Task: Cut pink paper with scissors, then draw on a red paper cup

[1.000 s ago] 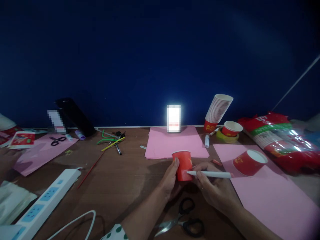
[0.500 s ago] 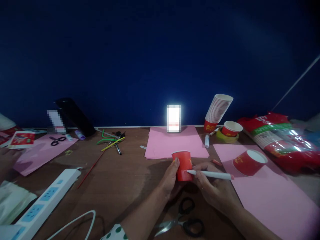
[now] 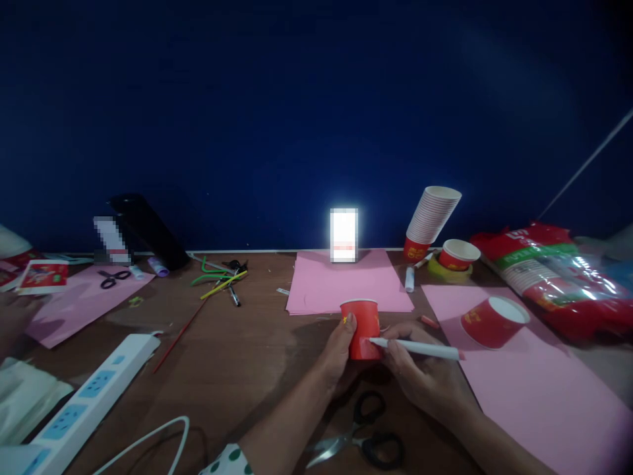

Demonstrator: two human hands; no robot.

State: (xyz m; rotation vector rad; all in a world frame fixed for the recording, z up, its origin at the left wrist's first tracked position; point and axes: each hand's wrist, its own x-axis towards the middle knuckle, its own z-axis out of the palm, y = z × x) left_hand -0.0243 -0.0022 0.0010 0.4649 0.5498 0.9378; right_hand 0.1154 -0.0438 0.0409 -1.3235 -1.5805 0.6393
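A red paper cup point(image 3: 362, 320) is upright in my left hand point(image 3: 340, 346), whose thumb presses on its left side; the other fingers are hidden behind it. My right hand point(image 3: 420, 369) is closed round a white marker pen point(image 3: 425, 348). The marker's tip meets the cup's lower front, at a lighter pinkish patch. Below my hands lies a pair of black-handled scissors point(image 3: 363, 435) with its blades pointing left. A small red marker cap point(image 3: 430, 322) rests on the table beyond my right hand.
Pink paper point(image 3: 341, 284) lies behind the cup, under a bright blurred-out screen point(image 3: 343, 235). To the right are another red cup point(image 3: 494, 322), a leaning cup stack point(image 3: 433, 221) and a plastic cup pack point(image 3: 554, 277). Straws point(image 3: 217, 277) and a power strip point(image 3: 93, 389) occupy the left.
The marker's back end has shifted slightly down while its tip stays on the cup's lower front. The cup is nearly unmoved in my left hand.
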